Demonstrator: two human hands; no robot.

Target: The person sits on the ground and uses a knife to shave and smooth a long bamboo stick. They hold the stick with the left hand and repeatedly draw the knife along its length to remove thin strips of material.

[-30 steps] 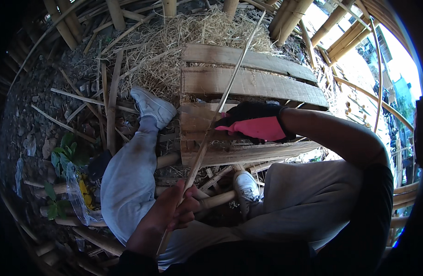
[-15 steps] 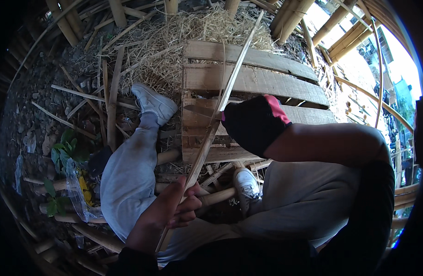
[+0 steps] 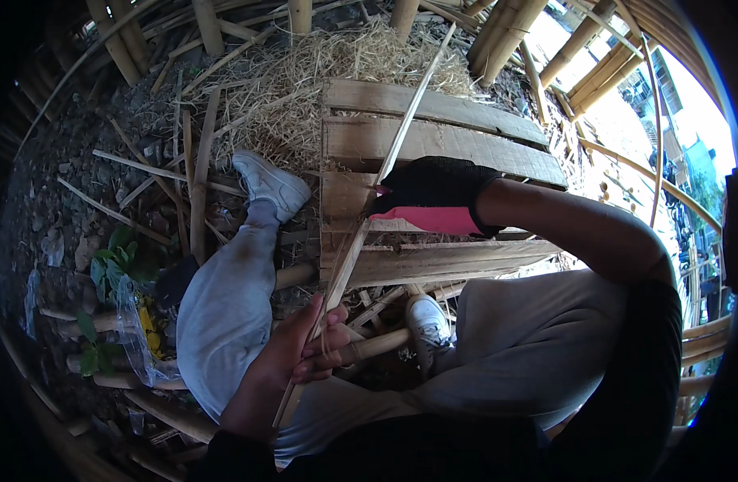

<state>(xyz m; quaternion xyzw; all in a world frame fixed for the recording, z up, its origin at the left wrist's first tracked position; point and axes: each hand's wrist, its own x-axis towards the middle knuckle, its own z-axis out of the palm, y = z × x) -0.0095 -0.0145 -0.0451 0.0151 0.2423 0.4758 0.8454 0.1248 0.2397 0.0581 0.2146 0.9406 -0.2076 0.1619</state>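
Observation:
A long, pale bamboo strip (image 3: 405, 120) runs slantwise from near my lap up across a slatted wooden crate (image 3: 369, 135). Bare fingers of my left hand (image 3: 308, 341) are wrapped around its lower part, above my thigh. My right hand (image 3: 433, 193), in a black and pink glove, is closed beside the strip's middle, over the crate. It grips a knife whose blade is now seen almost edge-on and hard to make out. A thin sliver lies along the strip close to my left fingers.
Beyond the crate is a heap of fine shavings (image 3: 280, 92). Bamboo posts (image 3: 505, 36) stand at the back. Loose sticks (image 3: 200, 177) litter the stony ground on the left, near a leafy plant (image 3: 116, 261) and clear plastic (image 3: 136, 329). My white shoes (image 3: 271, 186) flank the crate's near left side.
My right hand has turned at the wrist, showing more pink glove, and shifted slightly left along the strip. The knife blade, seen broadside before, is barely visible now. My left hand keeps its grip.

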